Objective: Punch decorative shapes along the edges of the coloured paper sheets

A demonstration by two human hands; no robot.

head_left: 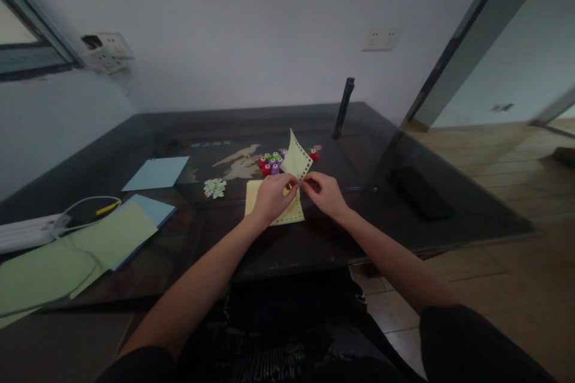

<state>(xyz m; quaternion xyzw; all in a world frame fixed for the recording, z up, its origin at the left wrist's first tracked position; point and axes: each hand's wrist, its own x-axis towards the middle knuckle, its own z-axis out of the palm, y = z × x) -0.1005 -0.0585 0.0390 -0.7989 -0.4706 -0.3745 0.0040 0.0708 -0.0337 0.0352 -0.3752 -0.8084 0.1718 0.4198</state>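
A pale yellow sheet of punched paper (295, 155) stands raised and bent in front of me, a row of holes along its right edge. My left hand (275, 196) pinches its lower part, fingers closed. At the bottom of that holed edge, my right hand (326, 192) has thumb and forefinger pressed together; the fingertips of both hands nearly meet there. Whether something small sits between the right fingertips cannot be made out. Under my left hand lies more yellow punched paper (253, 194), flat on the dark table. Just behind the raised sheet are several small red, green and purple round pieces with eye-like spots (272, 163).
A heap of small pale pieces (215, 188) lies to the left. Farther left are blue paper (157, 173), green-yellow sheets (85, 245) and a white power strip (33, 232) with a cable. A black upright stick (344, 109) and a flat black object (422, 193) are at right.
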